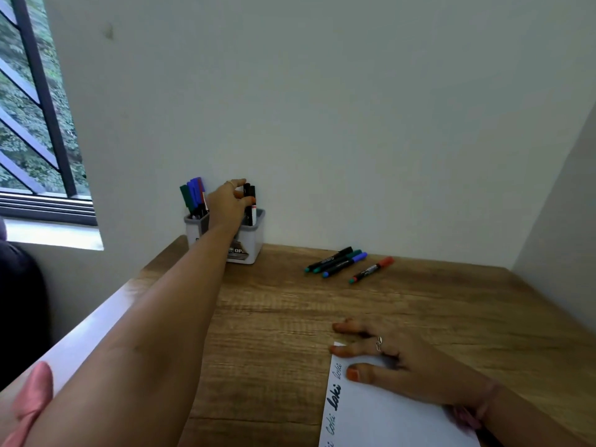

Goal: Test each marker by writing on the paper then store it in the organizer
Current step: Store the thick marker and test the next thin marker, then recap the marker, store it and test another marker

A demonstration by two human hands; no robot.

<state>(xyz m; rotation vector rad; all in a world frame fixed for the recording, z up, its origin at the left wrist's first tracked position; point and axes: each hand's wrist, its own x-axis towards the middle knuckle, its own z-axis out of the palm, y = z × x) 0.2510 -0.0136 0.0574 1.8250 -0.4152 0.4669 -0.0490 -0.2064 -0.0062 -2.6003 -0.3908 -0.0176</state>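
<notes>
Your left hand (229, 196) reaches far across the brown wood-grain table (274, 317) to the small white plastic organizer (254, 240) that stands against the pale wall (322, 108) at the table's back left corner. Your grip there is narrow: thumb and fingers curl around a black marker (247, 190) that stands upright in the organizer's right compartment, beside another dark marker. The left compartment holds a bunch of upright markers (193, 196) with green, blue and red caps.

Your right hand (396, 356) lies flat, fingers spread and straight, pressing the upper corner of the white sheet of paper (387, 421) at the table's near right. It holds nothing. The paper's left edge carries several handwritten test words, one in thick black strokes, the others thin.

Four more markers lie on the table near the back wall, to the right of the organizer and well apart from both hands: a black-capped marker (332, 258), a green-capped marker (338, 261) and a blue-capped marker (346, 264) side by side, touching or nearly so, and a red-capped marker (372, 270) just to their right.

A barred window (32, 124) with greenery outside fills the left edge.
</notes>
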